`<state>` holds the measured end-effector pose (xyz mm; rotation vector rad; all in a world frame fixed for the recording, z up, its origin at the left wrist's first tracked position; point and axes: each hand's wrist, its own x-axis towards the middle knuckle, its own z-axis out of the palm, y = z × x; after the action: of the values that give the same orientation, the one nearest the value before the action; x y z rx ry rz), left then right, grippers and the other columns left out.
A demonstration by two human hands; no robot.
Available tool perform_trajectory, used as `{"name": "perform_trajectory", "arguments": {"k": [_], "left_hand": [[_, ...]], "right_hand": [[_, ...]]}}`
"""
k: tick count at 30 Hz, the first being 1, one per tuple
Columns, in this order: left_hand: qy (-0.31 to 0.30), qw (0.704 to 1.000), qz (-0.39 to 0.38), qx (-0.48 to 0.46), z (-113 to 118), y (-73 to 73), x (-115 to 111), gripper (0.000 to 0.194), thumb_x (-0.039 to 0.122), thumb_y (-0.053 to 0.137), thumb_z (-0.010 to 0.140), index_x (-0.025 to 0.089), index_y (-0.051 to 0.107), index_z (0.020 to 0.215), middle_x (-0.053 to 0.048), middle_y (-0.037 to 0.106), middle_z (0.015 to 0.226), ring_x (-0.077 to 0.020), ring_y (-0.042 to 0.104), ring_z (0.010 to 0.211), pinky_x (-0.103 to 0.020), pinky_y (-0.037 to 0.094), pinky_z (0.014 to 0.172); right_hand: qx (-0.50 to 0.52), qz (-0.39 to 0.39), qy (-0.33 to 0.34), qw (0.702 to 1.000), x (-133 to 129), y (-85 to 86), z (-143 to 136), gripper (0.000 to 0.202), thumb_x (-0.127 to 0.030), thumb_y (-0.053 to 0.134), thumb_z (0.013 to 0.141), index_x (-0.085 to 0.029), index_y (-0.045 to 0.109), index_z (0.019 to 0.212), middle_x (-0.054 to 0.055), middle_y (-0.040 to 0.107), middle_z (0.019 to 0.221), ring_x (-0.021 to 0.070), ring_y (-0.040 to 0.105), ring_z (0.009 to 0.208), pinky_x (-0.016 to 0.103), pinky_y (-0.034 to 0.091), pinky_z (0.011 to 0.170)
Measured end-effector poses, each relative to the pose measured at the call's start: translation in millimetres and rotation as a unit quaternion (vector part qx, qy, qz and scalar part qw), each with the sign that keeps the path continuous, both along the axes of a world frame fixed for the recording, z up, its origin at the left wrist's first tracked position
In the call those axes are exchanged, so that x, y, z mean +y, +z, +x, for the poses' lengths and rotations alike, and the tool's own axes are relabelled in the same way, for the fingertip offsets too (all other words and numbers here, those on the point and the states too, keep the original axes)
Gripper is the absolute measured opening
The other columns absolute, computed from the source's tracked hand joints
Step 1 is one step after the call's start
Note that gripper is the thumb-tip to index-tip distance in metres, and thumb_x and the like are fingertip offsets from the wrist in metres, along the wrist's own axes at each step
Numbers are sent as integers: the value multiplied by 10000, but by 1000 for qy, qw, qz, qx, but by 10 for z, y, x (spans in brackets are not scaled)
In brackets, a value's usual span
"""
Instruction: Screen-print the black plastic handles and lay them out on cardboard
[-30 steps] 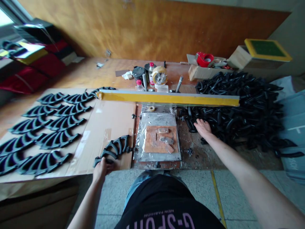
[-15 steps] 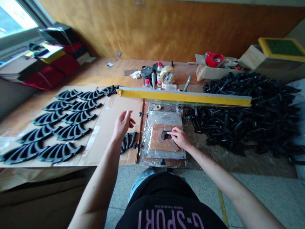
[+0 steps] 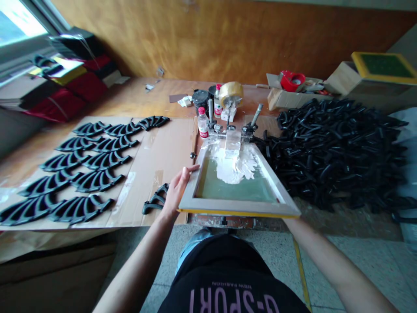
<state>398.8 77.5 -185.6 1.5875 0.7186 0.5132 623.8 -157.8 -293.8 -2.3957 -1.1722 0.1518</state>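
A screen printing frame (image 3: pixel 239 208) lies lowered and slightly tilted over the work spot in front of me. White ink (image 3: pixel 230 169) is smeared on its green mesh (image 3: pixel 221 191), and a clear squeegee-like block (image 3: pixel 232 143) stands in the ink at the far end. My left hand (image 3: pixel 177 189) grips the left edge of the frame. Beneath the near right corner my right wrist (image 3: pixel 291 224) shows, but that hand and its fingers are hidden by the frame. Curved black plastic parts (image 3: pixel 155 201) lie on the cardboard beside my left hand.
Rows of black parts (image 3: pixel 97 182) cover the cardboard sheet (image 3: pixel 156 148) at left. A large loose heap of them (image 3: pixel 339 156) fills the right. Behind the frame stand clamp posts (image 3: pixel 256 115), a bottle (image 3: pixel 202 124) and a tape roll (image 3: pixel 231 93).
The frame has swung down from its raised position, covering the base and the small black part there. My left hand has come onto its edge; my right hand has gone out of sight beneath it.
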Motion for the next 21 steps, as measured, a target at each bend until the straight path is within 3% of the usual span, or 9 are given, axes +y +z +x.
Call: {"name": "perform_trajectory", "arguments": {"k": [2,5,7,9,11,13,18,21], "left_hand": [[-22,997,-47,52,-147,-279,-53,586,570,527,858,174,600,1284,-70,706,982,-174,644,825,-249,504,692],[-28,989,-103,100,-223,-779,-96,748,520,595,819,198,394,1464,-47,697,898,-170,644,749,-256,505,654],[-19,987,-90,134,-213,-1070,-92,767,505,586,822,218,343,1490,-29,678,861,-160,634,710,-245,490,619],[-14,986,-53,161,-195,-1258,-70,723,502,565,835,239,367,1478,-21,666,857,-155,631,721,-233,477,613],[-22,984,-35,174,-189,-1334,-46,687,516,552,840,246,407,1455,-20,665,851,-158,633,731,-229,472,608],[-34,984,-39,172,-195,-1328,-35,673,533,544,839,244,433,1437,-20,668,844,-159,634,720,-229,470,595],[-11,983,-59,172,-194,-1223,-68,656,527,583,807,200,514,1371,-42,701,895,-174,654,761,-243,499,641],[5,984,-77,160,-183,-1201,-87,665,529,616,778,173,541,1335,-51,712,887,-182,659,754,-254,509,646]], "right_hand": [[-8,31,-58,998,-62,95,268,360,-308,424,925,-112,723,965,47,666,836,174,635,762,293,537,722],[-51,91,-99,990,223,330,500,417,-293,570,855,-78,630,1208,156,609,1154,219,626,939,343,525,828],[-93,103,-57,989,589,486,465,633,-284,709,766,-123,517,1346,188,480,1352,279,536,1151,404,471,947],[-108,51,13,993,924,578,306,642,-267,744,742,-143,512,1327,174,496,1336,296,491,1199,414,435,982],[-90,-27,69,993,1082,581,89,401,-223,677,804,-148,583,1186,135,601,1174,257,554,1082,358,453,915],[-80,-83,121,986,1021,518,-118,197,-158,568,860,-154,615,1051,98,648,1028,208,595,931,297,457,809],[-88,-95,316,940,555,436,-277,259,-42,477,825,-186,640,967,41,659,946,157,602,819,246,409,681],[-78,-68,322,941,545,464,-219,173,-95,539,819,-207,646,897,11,661,884,158,601,804,245,403,664]]}}
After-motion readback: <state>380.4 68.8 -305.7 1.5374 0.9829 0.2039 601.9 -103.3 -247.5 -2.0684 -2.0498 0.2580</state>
